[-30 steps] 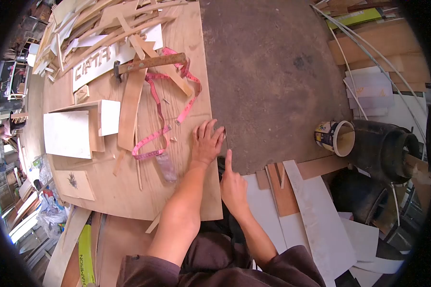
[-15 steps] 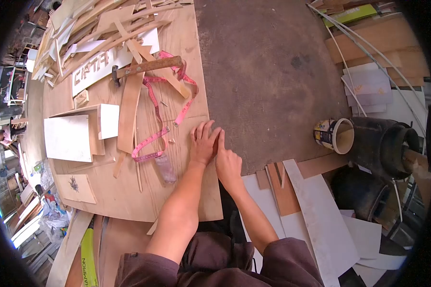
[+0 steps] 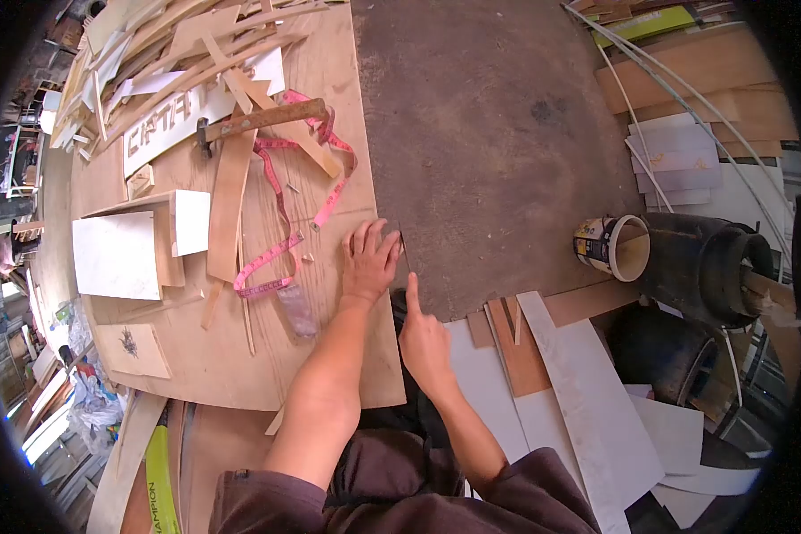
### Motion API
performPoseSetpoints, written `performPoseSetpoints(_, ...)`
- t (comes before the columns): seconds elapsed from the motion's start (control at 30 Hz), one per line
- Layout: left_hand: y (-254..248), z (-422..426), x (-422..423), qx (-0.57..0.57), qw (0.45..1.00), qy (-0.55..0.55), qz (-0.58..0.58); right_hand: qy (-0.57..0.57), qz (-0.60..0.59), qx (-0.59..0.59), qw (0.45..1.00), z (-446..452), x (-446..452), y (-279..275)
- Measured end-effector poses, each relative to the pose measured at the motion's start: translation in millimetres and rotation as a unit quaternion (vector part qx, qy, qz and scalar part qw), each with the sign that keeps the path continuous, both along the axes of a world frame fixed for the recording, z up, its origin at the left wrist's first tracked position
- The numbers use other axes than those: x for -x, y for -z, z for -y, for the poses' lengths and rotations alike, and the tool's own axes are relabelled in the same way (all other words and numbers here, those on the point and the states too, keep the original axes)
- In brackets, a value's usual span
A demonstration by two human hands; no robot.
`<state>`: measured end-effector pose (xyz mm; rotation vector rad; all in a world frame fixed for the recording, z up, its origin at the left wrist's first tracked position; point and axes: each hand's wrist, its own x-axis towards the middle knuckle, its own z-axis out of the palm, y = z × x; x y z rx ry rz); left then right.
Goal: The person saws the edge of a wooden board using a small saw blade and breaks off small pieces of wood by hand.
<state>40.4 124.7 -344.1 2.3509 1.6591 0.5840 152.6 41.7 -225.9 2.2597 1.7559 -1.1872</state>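
Nearest, the right hand (image 3: 426,345) grips a thin blade (image 3: 407,253), index finger outstretched, at the right edge of the plywood board (image 3: 376,369). Just beyond, the left hand (image 3: 368,262) rests there, fingers unclenched; farther left lies a hammer (image 3: 271,118).

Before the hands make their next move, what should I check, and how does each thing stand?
1. Left hand on the wooden board: ok, it lies near the right edge.
2. Right hand apart from the left: ok, there is a gap between them.
3. Left fingers clear of the thin dark strip: cannot tell, it runs very near the thumb.
4. Right hand's grip: cannot tell, the index finger points out but the palm is hidden.
5. Hammer away from both hands: ok.
6. Measuring tape tidied: not ok, it trails loosely over the board.
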Motion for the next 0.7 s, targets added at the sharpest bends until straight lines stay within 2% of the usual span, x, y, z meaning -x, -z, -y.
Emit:
performPoseSetpoints(0.07, 0.6, -1.7, 0.0, -0.002, 1.0, 0.001, -0.01, -0.016, -0.008, -0.146, 0.989, -11.2, 2.6, 23.6)
performPoseSetpoints(0.17, 3.2, -1.2, 1.0, -0.004, 1.0, 0.0, -0.011, -0.033, 0.021, -0.169, 0.985, -33.8, 9.3, 42.0)
performPoseSetpoints(0.2, 2.0, -0.4, 1.3, -0.004, 1.0, 0.001, -0.012, -0.032, 0.021, -0.168, 0.985, -24.1, 9.0, 31.1)
performPoseSetpoints(0.27, -3.3, -2.3, -0.6, 0.006, 1.0, -0.002, -0.003, -0.001, -0.005, -0.053, 0.999, -0.1, 5.5, -2.4)
performPoseSetpoints(0.37, -5.9, -1.5, 0.1, 0.016, 1.0, -0.001, 0.004, 0.01, -0.007, -0.042, 0.999, 0.3, 10.2, -5.6)
performPoseSetpoints(0.4, -3.3, -1.8, 0.8, 0.015, 1.0, -0.001, 0.002, 0.01, -0.009, -0.044, 0.999, -7.5, 10.8, 10.4)
performPoseSetpoints(0.47, 3.8, -2.2, 0.6, -0.019, 1.0, -0.003, -0.013, -0.017, 0.024, -0.211, 0.977, -30.5, 10.8, 55.0)
performPoseSetpoints(0.6, 2.9, -2.7, 1.1, -0.01, 1.0, -0.003, -0.003, -0.026, 0.01, -0.14, 0.99, -6.2, 6.0, 10.1)
performPoseSetpoints(0.67, 2.9, -1.5, 0.2, -0.007, 1.0, -0.004, -0.009, -0.023, 0.016, -0.004, 1.0, 4.8, 4.9, -12.3)
performPoseSetpoints(0.7, 2.6, 0.6, 0.2, -0.005, 1.0, -0.004, -0.009, -0.022, 0.016, -0.002, 1.0, 1.3, 4.1, -2.6)
